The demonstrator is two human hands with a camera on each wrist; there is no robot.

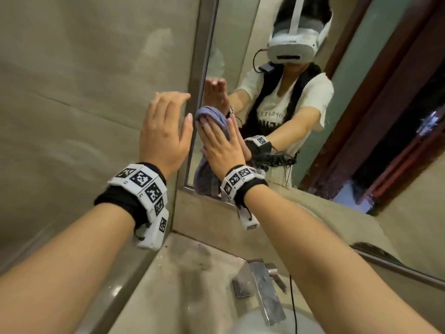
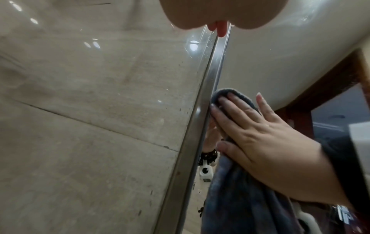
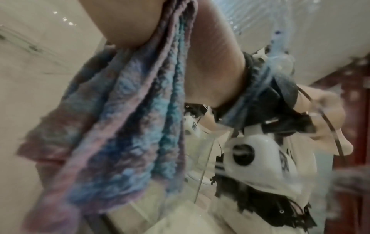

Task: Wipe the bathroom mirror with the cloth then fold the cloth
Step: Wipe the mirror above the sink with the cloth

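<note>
The mirror (image 1: pixel 325 131) fills the right wall, edged by a metal frame (image 1: pixel 202 75). My right hand (image 1: pixel 218 143) lies flat with straight fingers, pressing a blue-purple cloth (image 1: pixel 209 113) against the glass beside the frame; the cloth's lower part hangs below my wrist (image 1: pixel 204 177). In the left wrist view the same right hand (image 2: pixel 260 131) spreads over the cloth (image 2: pixel 240 197). The right wrist view is blurred and shows the cloth (image 3: pixel 124 110) hanging under my palm. My left hand (image 1: pixel 166 126) rests flat, fingers straight, on the tiled wall (image 1: pixel 72 92) left of the frame and holds nothing.
A chrome faucet (image 1: pixel 262 288) and a white basin (image 1: pixel 265 319) sit below my right forearm on a stone counter (image 1: pixel 183 273). The mirror reflects a person with a headset and a wooden door frame (image 1: pixel 385 116).
</note>
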